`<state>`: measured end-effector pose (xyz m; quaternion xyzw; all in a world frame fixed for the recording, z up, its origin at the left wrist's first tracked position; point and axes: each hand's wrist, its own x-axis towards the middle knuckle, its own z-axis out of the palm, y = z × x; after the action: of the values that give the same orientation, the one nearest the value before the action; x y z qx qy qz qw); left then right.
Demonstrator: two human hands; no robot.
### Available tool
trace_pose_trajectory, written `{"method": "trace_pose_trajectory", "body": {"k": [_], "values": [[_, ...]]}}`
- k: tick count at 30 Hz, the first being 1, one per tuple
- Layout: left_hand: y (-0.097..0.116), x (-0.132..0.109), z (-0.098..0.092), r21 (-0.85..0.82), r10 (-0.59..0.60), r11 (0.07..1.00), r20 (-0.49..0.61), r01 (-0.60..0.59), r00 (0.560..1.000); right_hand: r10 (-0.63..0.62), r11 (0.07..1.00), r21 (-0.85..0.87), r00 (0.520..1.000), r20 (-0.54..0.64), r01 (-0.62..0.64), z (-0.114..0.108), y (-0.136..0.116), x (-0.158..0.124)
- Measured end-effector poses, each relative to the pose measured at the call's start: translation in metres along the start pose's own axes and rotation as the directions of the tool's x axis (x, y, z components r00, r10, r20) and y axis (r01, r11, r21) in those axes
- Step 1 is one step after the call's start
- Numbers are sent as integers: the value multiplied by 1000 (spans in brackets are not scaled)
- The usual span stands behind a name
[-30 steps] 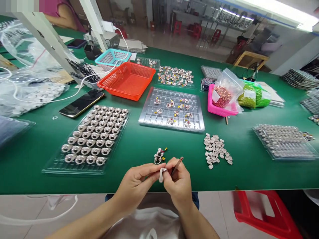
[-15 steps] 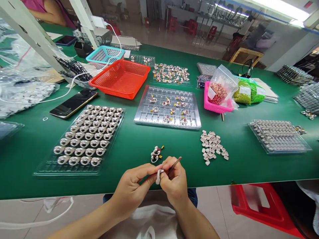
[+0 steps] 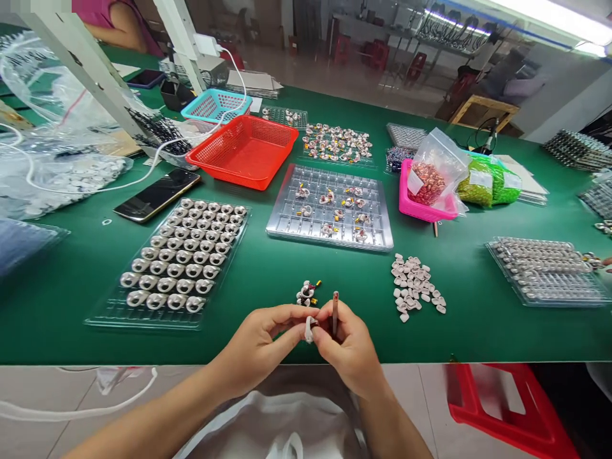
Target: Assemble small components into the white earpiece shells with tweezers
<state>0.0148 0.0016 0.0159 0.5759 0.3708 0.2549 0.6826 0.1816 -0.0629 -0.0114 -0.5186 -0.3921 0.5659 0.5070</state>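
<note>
A: In the head view, where does the small white piece [image 3: 308, 329] sit?
B: Between the two hands, near the table's front edge. The fingertips of the left hand [image 3: 262, 341] meet its left side, and the fingertips of the right hand [image 3: 352, 347] are at its right side.
A: How are the fingers set?
B: Left thumb and forefinger are nearly together, pinching the piece. The right fingers are curled in, keeping a slim brown tool [image 3: 335, 307] roughly upright against the hand; the thumb is at the piece. Whether the tool's lower end touches it, I cannot tell; the fingers hide that.
A: And close by?
B: A small wired cluster [image 3: 306, 293] lies on the green table [image 3: 268, 280] just beyond the fingertips. Loose white pieces [image 3: 415, 284] lie off to the right.
</note>
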Motion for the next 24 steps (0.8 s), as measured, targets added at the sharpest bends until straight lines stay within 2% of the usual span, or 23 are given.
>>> {"method": "trace_pose_trajectory", "body": {"k": [2,6,10,15,19,21,24], "values": [[1,2,-3,-95,-49,994,-16,47,999,-7,1000,-6,999,47,7,-10,-4,-2],[-3,3,-6,-268,-130,956,-27,118,991,-34,999,-29,999,-35,33,-20,0,-4],[-8,3,-6,-283,-118,953,-17,108,993,-12,1000,-7,999,49,13,-15,5,-3],[-7,3,-6,-227,-16,974,30,23,999,41,996,72,984,175,-54,-10,5,3],[-6,1,-5,-129,36,991,46,-29,998,118,970,182,968,221,-159,-9,10,7],[-9,-1,-3,-78,88,993,18,-86,996,114,963,215,968,224,-163,-8,13,7],[-17,-3,0,-6,230,973,-41,-230,972,60,972,213,981,184,-99,-5,16,3]]}}
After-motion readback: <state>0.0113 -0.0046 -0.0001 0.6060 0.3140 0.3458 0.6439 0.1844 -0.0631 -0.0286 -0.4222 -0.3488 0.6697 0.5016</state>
